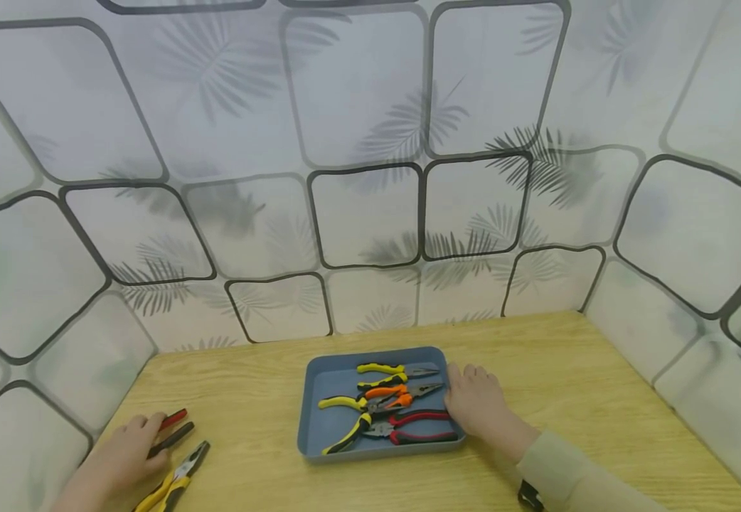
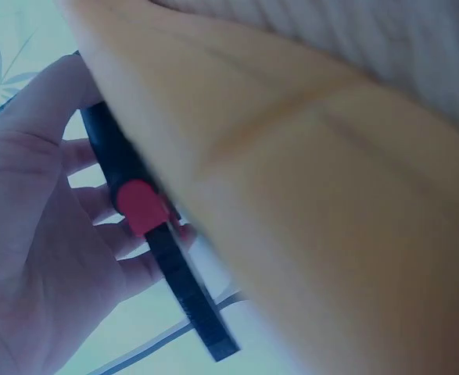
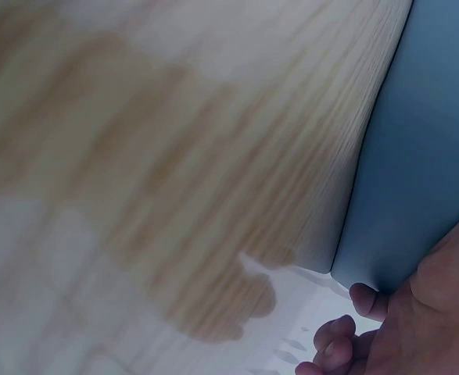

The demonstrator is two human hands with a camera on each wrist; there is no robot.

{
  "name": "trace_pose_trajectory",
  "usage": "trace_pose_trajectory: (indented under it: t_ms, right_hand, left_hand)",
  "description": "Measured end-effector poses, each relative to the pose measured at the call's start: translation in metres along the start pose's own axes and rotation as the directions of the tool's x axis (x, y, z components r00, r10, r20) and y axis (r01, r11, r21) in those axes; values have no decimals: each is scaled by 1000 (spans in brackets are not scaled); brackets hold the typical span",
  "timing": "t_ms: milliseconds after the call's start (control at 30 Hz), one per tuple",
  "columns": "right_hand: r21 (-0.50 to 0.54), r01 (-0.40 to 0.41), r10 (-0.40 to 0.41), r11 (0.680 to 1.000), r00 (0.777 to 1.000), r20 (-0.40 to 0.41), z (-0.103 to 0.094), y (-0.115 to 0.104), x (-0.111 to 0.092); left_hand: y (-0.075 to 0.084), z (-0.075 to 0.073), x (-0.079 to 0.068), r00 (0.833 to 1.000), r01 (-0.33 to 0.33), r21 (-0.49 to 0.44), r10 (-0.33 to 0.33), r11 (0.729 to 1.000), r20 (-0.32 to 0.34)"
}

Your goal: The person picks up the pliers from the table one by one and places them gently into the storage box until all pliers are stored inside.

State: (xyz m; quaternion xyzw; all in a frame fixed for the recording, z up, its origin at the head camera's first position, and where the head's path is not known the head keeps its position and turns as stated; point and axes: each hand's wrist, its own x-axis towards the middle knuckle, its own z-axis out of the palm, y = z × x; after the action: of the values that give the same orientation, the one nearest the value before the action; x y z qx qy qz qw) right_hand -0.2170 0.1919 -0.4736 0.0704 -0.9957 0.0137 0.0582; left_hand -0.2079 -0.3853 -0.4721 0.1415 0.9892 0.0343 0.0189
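My left hand [image 1: 121, 451], at the table's left side, grips a tool with red and black parts, apparently pliers [image 1: 172, 439]. The left wrist view shows its black length and red middle piece [image 2: 141, 205] against the fingers; the forearm hides some. Combination pliers with yellow-and-black handles [image 1: 178, 483] lie just right of that hand. My right hand [image 1: 482, 402] rests against the right wall of a blue-grey tray [image 1: 328, 457], loosely bent fingers past its corner. Inside lie yellow-and-black needle-nose pliers [image 1: 396, 373], orange-handled pliers [image 1: 402, 392], yellow-and-black pliers [image 1: 359, 421] and red-and-black pliers [image 1: 409, 427].
The wooden table [image 1: 242, 398] stretches around the tray. A patterned curtain or wall covering [image 1: 370, 220] encloses its back and both sides. A dark band [image 1: 529, 496] shows beneath the right sleeve [image 1: 556, 466].
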Motion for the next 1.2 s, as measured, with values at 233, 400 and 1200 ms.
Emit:
trace_pose_trajectory:
  t_ms: [233,400,1200]
  right_hand:
    - [-2,4,-4,1000,1000,-13,1,0,0]
    - [6,0,0,1000,1000,-9,1,0,0]
    - [-35,21,-23,999,998,-57,1,0,-2]
  left_hand:
    - [6,-7,0,999,-10,0,10,1000,-34]
    - [9,-10,1,996,-17,23,19,1000,-82]
    - [27,-19,2,990,-34,74,43,997,-133]
